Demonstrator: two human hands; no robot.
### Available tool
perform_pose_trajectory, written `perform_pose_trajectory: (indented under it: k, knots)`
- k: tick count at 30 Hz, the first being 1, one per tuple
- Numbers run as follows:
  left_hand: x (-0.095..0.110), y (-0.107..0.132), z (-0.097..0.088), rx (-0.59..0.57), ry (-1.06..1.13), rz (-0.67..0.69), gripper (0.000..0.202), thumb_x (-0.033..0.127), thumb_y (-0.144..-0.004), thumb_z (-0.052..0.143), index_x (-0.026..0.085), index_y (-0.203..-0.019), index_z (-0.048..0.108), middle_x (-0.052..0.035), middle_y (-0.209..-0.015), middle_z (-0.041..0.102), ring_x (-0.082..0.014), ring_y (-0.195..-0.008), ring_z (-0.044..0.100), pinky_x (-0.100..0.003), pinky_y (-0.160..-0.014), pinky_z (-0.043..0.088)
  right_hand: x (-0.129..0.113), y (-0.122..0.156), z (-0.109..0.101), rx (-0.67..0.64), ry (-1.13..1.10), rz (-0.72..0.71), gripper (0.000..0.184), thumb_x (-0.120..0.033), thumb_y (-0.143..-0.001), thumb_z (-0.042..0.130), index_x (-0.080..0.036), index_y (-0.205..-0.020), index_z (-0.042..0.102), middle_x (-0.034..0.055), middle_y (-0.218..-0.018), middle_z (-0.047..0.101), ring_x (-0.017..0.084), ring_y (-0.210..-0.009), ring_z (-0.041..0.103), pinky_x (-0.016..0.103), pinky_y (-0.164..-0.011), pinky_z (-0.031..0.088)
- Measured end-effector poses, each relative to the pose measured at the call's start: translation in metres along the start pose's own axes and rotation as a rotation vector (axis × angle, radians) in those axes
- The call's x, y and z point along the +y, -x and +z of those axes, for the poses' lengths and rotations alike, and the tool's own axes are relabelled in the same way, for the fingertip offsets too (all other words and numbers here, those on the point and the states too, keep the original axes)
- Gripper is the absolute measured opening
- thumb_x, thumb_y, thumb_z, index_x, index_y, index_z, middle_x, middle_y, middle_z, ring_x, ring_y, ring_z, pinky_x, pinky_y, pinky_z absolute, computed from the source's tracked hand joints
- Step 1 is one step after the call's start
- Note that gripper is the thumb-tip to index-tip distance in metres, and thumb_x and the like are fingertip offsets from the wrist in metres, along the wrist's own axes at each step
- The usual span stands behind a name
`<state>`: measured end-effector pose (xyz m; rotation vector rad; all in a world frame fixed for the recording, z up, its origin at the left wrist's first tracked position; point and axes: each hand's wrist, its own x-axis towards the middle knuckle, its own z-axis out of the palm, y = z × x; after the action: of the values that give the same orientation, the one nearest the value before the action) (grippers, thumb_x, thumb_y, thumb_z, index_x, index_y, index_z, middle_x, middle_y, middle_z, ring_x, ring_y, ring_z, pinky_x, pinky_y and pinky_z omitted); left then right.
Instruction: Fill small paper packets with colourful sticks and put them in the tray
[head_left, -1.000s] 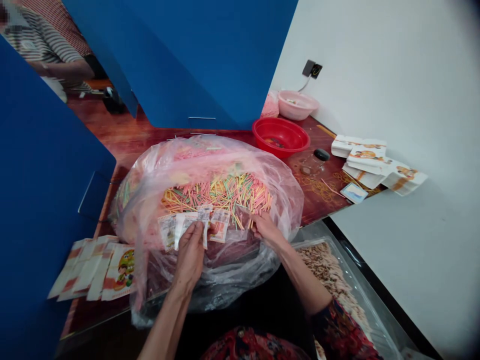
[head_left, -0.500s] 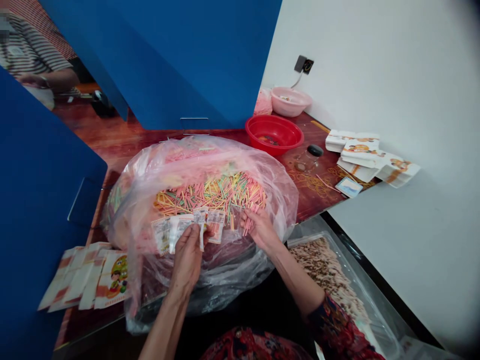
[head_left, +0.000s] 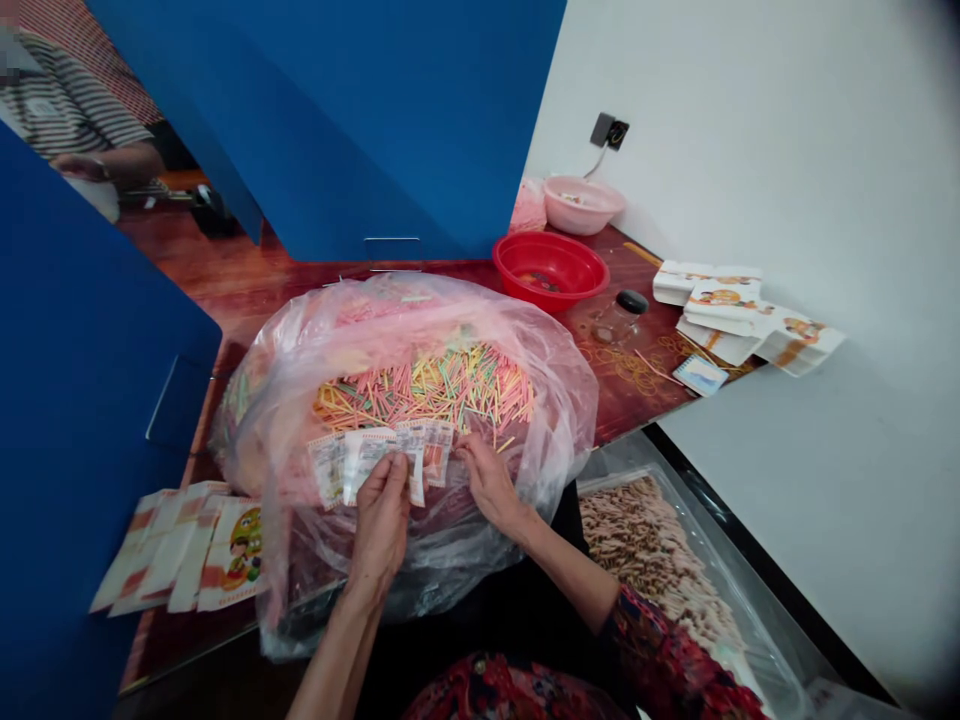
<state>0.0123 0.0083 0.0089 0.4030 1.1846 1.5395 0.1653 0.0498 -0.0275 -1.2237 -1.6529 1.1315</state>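
Now my left hand (head_left: 381, 525) pinches paper packets (head_left: 367, 460) and my right hand (head_left: 489, 483) touches them, beside coloured sticks (head_left: 424, 390) in a plastic bag (head_left: 450, 570) on the reddish wooden table (head_left: 247, 280). Their print is unreadable.

A plastic bag (head_left: 420, 325) stands between the right hand (head_left: 489, 484) and red bowl (head_left: 550, 270).

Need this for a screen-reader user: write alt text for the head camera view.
A left hand grips a row of small printed paper packets, a right hand beside them, against a clear plastic bag full of thin pastel sticks. The bag sits on a reddish table near a red plastic bowl.
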Motion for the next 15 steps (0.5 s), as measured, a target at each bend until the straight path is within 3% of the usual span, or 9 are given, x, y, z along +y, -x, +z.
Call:
perform_pose_trajectory:
  k: [4, 6, 8, 11, 15]
  knots:
    - [-0.009, 0.000, -0.007, -0.062, -0.119, 0.019, 0.040, 0.054, -0.069, 0.086, 0.018, -0.078, 0.072, 0.0035, -0.069, 0.063, -0.0093, -0.060, 0.052, -0.020, -0.056, 0.042, -0.004, -0.028, -0.004, 0.266, -0.549, 0.273, 0.024, -0.045, -0.095, 0.055, -0.024, -0.084, 0.048, -0.0058, -0.063, 0.041, 0.013, -0.053, 0.038, 0.025, -0.055, 0.037]
    - [-0.014, -0.001, -0.011, -0.097, -0.197, 0.022, 0.039, 0.055, -0.073, 0.083, 0.018, -0.079, 0.074, 0.0029, -0.068, 0.063, -0.0100, -0.060, 0.051, -0.020, -0.056, 0.041, -0.010, -0.038, -0.010, 0.286, -0.836, 0.458, 0.028, -0.044, -0.091, 0.061, -0.024, -0.082, 0.045, -0.0067, -0.062, 0.042, 0.011, -0.050, 0.039, 0.024, -0.052, 0.040]
    - [-0.018, -0.001, -0.014, -0.107, -0.263, 0.029, 0.039, 0.057, -0.074, 0.081, 0.019, -0.084, 0.077, 0.0007, -0.071, 0.066, -0.0121, -0.063, 0.054, -0.022, -0.061, 0.043, -0.018, -0.044, -0.016, 0.235, -0.978, 0.581, 0.025, -0.036, -0.088, 0.068, -0.022, -0.083, 0.047, -0.0053, -0.063, 0.048, 0.012, -0.053, 0.048, 0.027, -0.057, 0.049]
    - [-0.019, -0.002, -0.016, -0.117, -0.345, 0.057, 0.039, 0.057, -0.074, 0.081, 0.019, -0.084, 0.080, -0.0007, -0.072, 0.068, -0.0143, -0.066, 0.055, -0.022, -0.063, 0.044, -0.029, -0.042, -0.022, 0.187, -1.006, 0.560, 0.024, -0.023, -0.083, 0.073, -0.022, -0.087, 0.049, -0.0043, -0.066, 0.055, 0.012, -0.058, 0.056, 0.028, -0.061, 0.053]
    - [-0.016, -0.001, -0.015, -0.187, -0.486, 0.088, 0.037, 0.057, -0.076, 0.078, 0.020, -0.078, 0.078, -0.0009, -0.069, 0.067, -0.0156, -0.064, 0.052, -0.023, -0.059, 0.042, -0.042, -0.038, -0.023, 0.214, -0.975, 0.305, 0.022, -0.028, -0.085, 0.070, -0.022, -0.089, 0.049, -0.0041, -0.070, 0.058, 0.013, -0.062, 0.060, 0.024, -0.057, 0.047]
